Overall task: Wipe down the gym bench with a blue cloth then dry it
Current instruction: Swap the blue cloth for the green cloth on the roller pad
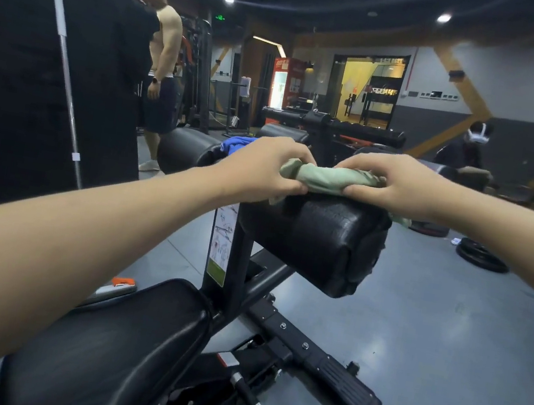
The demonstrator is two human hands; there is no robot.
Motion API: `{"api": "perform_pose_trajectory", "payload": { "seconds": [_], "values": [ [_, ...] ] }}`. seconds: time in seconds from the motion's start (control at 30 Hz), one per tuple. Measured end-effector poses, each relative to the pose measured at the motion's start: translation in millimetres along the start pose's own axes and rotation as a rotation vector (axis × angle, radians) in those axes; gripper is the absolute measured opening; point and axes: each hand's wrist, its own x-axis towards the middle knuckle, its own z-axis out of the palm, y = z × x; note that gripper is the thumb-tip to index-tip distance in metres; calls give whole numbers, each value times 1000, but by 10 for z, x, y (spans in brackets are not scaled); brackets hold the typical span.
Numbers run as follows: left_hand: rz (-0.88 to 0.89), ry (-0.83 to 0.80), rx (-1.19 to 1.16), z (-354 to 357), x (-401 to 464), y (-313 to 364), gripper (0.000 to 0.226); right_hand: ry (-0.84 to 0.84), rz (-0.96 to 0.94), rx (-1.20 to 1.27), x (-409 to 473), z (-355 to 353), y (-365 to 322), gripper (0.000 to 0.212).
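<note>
A person's two bare forearms reach from the lower corners toward the centre of the frame. The left hand (266, 164) and the right hand (390, 182) each pinch one end of a pale green cloth (328, 178), rolled into a rope and stretched between them; each grip is closed tight on the fabric. The cloth lies across the top of a black padded roller (318, 241) at the centre, touching it, with loose ends hanging down on both sides. The roller is mounted on the dark metal frame of the gym bench (121, 336), whose black padded seat fills the lower left. A blue cloth (236, 142) sits bunched on another black roller just behind the left hand, left of centre. A mop handle (65, 78) leans upright at the upper left. Weight plates (481, 257) lie on the grey floor at the right. Other people stand in the background.
</note>
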Motion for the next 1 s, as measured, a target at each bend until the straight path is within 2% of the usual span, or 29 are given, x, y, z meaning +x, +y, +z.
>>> {"api": "perform_pose_trajectory", "payload": {
  "seconds": [0.2, 0.37, 0.7, 0.8, 1.0],
  "values": [
    [6, 92, -16, -308, -387, 41, 18, 129, -131, 0, 65, 76, -368, 27],
    [-87, 111, 7, -647, -1040, -118, 17, 144, -225, 22, 218, 429, -937, 26],
    [-373, 100, 40, -891, -2876, -695, 19, -9, -303, 264, 394, 1836, -2233, 26],
    [-450, 93, 23, -772, -3329, -872, 20, -84, -315, 283, 365, 2254, -2457, 26],
    [-496, 67, -10, -452, -3853, -1138, 19, -177, -320, 291, 244, 2812, -2602, 24]
  ]
}}
